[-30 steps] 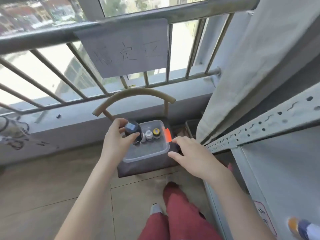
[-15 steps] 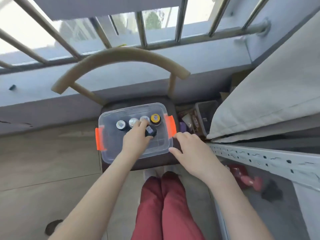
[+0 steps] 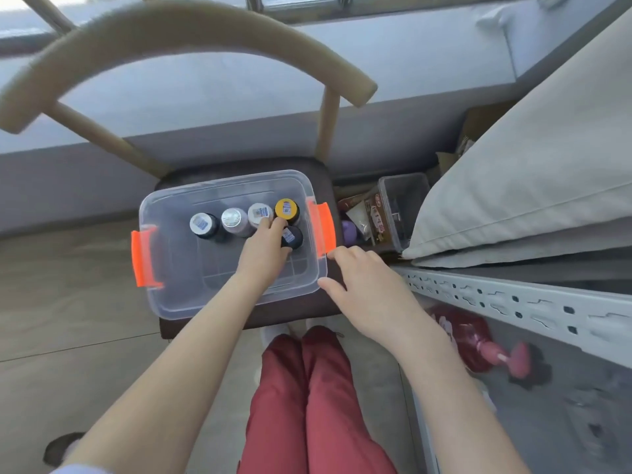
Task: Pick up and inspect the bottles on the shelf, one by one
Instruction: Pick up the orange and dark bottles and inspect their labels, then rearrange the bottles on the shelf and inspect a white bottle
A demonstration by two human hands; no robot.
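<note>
Left hand (image 3: 265, 249) inside clear storage bin (image 3: 178, 295) on chair seat (image 3: 239, 164), fingertips among upright bottles (image 3: 203, 225), beside dark bottle (image 3: 291, 237), grip cannot be told, right hand (image 3: 367, 289) spread loose at bin's right rim

No word or number can be read. Barcode stickers are carried on the caps of the black-capped bottle (image 3: 201, 224), the white-capped bottle (image 3: 260, 213), the yellow-capped bottle (image 3: 286, 209) and the dark bottle (image 3: 291, 236); their digits are too small. Red-and-white print on the brown packet (image 3: 376, 217) is blurred.
</note>
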